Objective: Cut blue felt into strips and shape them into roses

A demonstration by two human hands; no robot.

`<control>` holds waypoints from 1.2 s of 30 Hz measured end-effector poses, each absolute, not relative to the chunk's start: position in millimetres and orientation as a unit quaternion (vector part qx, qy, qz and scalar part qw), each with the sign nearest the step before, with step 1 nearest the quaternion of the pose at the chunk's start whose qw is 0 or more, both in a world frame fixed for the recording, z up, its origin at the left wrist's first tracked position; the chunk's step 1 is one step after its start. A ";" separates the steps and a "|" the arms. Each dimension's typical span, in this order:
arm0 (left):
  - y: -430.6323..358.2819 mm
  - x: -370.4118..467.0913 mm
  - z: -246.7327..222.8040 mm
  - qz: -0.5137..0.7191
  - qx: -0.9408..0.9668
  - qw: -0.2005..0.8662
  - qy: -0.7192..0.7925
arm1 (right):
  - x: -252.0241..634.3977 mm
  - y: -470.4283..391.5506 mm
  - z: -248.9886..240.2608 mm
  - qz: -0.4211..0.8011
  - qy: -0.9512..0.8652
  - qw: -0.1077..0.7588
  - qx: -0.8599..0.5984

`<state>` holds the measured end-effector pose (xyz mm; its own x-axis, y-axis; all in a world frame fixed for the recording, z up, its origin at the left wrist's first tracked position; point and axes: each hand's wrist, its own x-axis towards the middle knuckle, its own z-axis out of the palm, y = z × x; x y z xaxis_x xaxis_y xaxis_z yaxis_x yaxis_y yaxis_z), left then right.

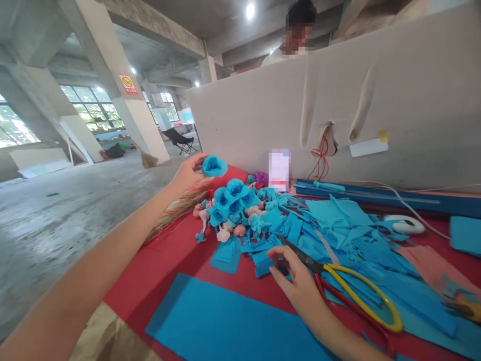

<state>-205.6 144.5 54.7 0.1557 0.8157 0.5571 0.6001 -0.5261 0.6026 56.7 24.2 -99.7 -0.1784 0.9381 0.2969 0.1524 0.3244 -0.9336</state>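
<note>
Blue sheet (225, 316): smooth matt paper. Roses (236, 189): matt paper. Scissors (313, 262): metal blades (298, 252), glossy handles (394, 316).

Both forearms (108, 258) are slim and bare, tapering smoothly into bare, slender-fingered hands (298, 281).

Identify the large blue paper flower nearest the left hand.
The lone blue flower at the left hand; the other large blue flowers sit bunched together, lower in view.

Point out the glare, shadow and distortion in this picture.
In the head view, the ceiling lamp burns out to white and the windows glare; also in the head view, shadow darkens the red tabletop beside the blue sheet, the pillar leans as if through a wide-angle lens, and the upright screen is pixelated.
</note>
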 end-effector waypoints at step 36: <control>187.7 -210.7 -0.5 0.359 0.774 0.182 0.489 | 58.0 20.5 -91.0 0.389 -0.674 0.494 -0.388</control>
